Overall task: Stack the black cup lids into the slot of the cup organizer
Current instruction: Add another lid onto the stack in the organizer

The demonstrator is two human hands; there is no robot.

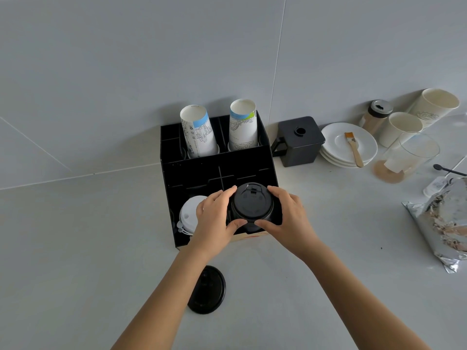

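Observation:
The black cup organizer stands against the wall. A stack of black cup lids sits at its front right slot, gripped from both sides. My left hand wraps the stack's left side, thumb at the front. My right hand holds its right side. How deep the stack sits in the slot is hidden by my fingers. One more black cup lid lies flat on the counter near me, between my forearms. White lids fill the front left slot.
Two printed paper cups stand mouth-up in the organizer's back slots. To the right are a black lidded box, stacked white plates with a brush, a glass, more cups and a foil bag.

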